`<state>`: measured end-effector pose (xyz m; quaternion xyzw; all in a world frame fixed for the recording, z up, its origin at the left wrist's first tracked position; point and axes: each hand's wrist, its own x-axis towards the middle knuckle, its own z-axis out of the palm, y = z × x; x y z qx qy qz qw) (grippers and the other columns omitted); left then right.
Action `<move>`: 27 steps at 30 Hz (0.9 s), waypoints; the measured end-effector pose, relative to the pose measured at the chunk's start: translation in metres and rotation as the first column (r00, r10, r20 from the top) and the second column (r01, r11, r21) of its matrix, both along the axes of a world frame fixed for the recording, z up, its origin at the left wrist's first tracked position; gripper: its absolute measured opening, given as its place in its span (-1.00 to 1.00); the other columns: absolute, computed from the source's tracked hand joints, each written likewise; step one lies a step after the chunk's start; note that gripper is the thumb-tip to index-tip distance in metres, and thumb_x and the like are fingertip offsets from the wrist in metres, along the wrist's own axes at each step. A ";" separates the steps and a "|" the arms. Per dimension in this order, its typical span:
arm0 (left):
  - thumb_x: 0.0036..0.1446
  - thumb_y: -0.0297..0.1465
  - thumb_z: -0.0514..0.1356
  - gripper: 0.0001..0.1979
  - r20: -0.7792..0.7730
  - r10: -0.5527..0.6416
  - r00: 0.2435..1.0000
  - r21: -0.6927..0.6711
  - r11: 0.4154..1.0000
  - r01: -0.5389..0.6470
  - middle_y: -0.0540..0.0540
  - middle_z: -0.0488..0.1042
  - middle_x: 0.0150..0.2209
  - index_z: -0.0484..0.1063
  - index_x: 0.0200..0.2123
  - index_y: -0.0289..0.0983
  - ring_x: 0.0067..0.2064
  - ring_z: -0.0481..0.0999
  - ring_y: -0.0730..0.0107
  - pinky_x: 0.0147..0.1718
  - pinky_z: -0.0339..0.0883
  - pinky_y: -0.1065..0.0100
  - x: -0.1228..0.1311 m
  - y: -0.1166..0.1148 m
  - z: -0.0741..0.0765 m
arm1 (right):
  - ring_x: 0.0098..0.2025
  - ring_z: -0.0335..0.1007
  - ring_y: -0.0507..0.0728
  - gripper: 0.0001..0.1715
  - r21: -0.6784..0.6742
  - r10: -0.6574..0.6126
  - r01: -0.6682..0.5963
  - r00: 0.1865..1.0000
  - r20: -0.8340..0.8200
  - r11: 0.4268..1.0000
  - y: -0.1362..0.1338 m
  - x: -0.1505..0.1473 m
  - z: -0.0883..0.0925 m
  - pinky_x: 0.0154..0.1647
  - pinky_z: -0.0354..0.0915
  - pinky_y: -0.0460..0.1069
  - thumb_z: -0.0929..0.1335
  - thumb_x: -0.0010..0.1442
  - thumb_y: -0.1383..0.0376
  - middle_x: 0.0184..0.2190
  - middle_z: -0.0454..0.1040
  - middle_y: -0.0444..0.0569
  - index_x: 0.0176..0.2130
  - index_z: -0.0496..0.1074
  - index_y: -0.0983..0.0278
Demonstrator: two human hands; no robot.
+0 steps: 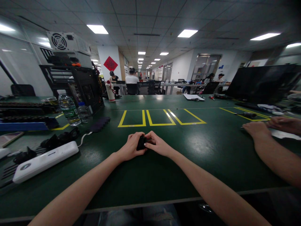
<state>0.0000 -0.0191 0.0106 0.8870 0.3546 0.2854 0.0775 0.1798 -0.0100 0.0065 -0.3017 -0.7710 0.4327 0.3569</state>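
Between my two hands sits a small black object, roughly block-shaped, just above or on the green table; its kind I cannot make out. The fingers and thumb of my left hand wrap around its left side. My right hand grips the same object from the right, thumb in front and fingers behind. Much of it is hidden by my fingers. Three yellow tape outlines lie on the table beyond my hands.
To the left are a white power strip, black cables, water bottles and a stack of computer hardware. Another person's hands work at the right, near a dark monitor. A clipboard lies at the back.
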 end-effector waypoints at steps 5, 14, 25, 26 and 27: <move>-0.04 -0.33 0.15 -0.46 0.000 -0.002 1.000 -0.011 1.000 0.002 -0.12 0.23 -0.10 0.01 0.00 -0.20 -0.05 0.24 0.21 -0.02 0.00 0.13 -0.001 -0.001 0.001 | -0.12 0.27 0.08 -0.66 -0.018 -0.003 0.003 1.000 0.019 1.000 -0.001 0.001 0.001 -0.14 0.27 0.07 0.29 0.03 0.31 -0.16 0.24 -0.06 -0.15 0.15 0.20; -0.05 -0.31 0.15 -0.44 -0.007 -0.004 1.000 0.005 1.000 0.004 -0.12 0.21 -0.08 0.00 0.02 -0.21 -0.04 0.23 0.22 -0.01 0.00 0.14 -0.002 0.001 -0.001 | -0.08 0.25 0.08 -0.79 0.015 0.001 -0.001 1.000 -0.012 1.000 -0.004 0.000 0.007 -0.01 0.19 0.09 0.28 0.05 0.34 -0.23 0.28 -0.10 -0.24 0.20 0.25; -0.06 -0.33 0.16 -0.44 -0.001 0.008 1.000 0.012 1.000 -0.008 -0.12 0.22 -0.10 0.00 0.01 -0.20 -0.04 0.23 0.22 -0.02 0.00 0.14 -0.001 0.001 -0.002 | -0.10 0.28 0.08 -0.66 -0.061 0.030 -0.033 0.998 -0.051 0.998 -0.001 0.000 0.003 -0.06 0.23 0.07 0.31 0.02 0.36 -0.18 0.26 -0.07 -0.16 0.17 0.24; -0.06 -0.33 0.16 -0.44 -0.002 0.008 1.000 0.013 1.000 -0.008 -0.12 0.22 -0.10 0.00 0.01 -0.21 -0.04 0.23 0.22 -0.02 0.00 0.14 0.000 0.001 -0.002 | -0.10 0.28 0.08 -0.65 -0.054 0.039 -0.042 0.998 -0.058 0.998 -0.001 0.000 0.003 -0.06 0.23 0.07 0.32 0.00 0.36 -0.19 0.26 -0.08 -0.18 0.17 0.24; -0.06 -0.33 0.15 -0.45 -0.003 0.007 1.000 0.013 1.000 -0.007 -0.12 0.22 -0.10 0.00 0.01 -0.21 -0.05 0.24 0.22 -0.02 0.01 0.15 0.000 0.002 -0.002 | -0.09 0.27 0.08 -0.64 -0.050 0.047 -0.049 0.997 -0.057 0.998 -0.001 0.000 0.003 -0.06 0.23 0.06 0.33 -0.01 0.36 -0.19 0.26 -0.09 -0.18 0.17 0.24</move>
